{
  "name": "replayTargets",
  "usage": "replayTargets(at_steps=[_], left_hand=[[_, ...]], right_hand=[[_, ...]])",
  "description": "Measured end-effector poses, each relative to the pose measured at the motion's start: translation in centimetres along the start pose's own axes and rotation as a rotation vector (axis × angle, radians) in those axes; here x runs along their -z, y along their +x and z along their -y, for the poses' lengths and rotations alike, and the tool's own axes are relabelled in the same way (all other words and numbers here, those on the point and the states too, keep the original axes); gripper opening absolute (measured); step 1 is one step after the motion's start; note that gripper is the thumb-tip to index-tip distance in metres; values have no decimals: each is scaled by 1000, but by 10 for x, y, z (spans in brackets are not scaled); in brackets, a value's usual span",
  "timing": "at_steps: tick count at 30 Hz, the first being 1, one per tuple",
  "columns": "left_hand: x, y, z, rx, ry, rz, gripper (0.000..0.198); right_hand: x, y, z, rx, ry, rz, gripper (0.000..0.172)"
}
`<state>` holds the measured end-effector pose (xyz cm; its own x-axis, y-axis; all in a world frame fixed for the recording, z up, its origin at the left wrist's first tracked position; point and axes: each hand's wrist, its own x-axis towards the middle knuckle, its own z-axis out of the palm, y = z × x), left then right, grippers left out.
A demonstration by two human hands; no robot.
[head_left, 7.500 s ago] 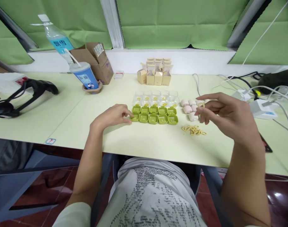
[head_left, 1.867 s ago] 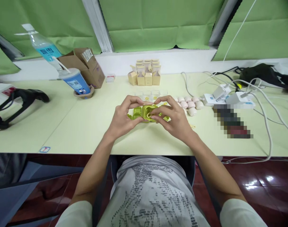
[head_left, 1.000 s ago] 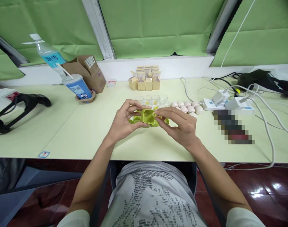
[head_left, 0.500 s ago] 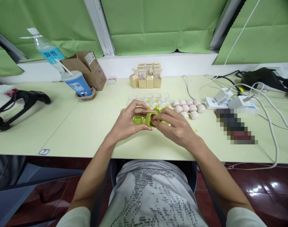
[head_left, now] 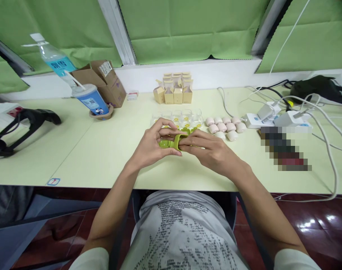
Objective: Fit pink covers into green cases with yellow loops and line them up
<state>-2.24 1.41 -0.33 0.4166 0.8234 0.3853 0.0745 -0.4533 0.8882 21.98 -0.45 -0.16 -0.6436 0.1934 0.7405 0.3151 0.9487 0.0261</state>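
Observation:
My left hand [head_left: 150, 145] grips a small green plastic case [head_left: 176, 142] between thumb and fingers, with its hinged lid [head_left: 164, 144] swung open to the left. The fingers of my right hand [head_left: 213, 150] are pressed together and reach into the case's opening. Their tips are hidden inside, so whatever they hold cannot be seen. Just behind my hands lie more green plastic pieces [head_left: 194, 130], partly covered by my fingers. Clear plastic containers [head_left: 186, 114] with yellow round marks stand in rows beyond them. To the right sit several pale pink rounded pieces [head_left: 221, 127].
Small open cartons [head_left: 178, 95] stand at the back. On the left are a blue cup [head_left: 93, 101], a tilted bottle [head_left: 57, 62], a cardboard box [head_left: 113, 84] and a black device [head_left: 33, 122]. A power strip [head_left: 255, 120] with trailing cables lies right.
My right hand has shifted slightly, its fingers straighter and still in the green case. My left hand keeps its grip. The view has turned slightly.

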Motion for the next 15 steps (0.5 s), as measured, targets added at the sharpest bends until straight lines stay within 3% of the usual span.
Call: replayTargets(at_steps=[6,15], left_hand=[[-2,0,-2,-30,30,-29,69],[-3,-1,-8,-46,-20,-27,74]], right_hand=[[-4,0,6,-93,-140,-28,24],[-3,-2,2,-37,-114,-61,26]])
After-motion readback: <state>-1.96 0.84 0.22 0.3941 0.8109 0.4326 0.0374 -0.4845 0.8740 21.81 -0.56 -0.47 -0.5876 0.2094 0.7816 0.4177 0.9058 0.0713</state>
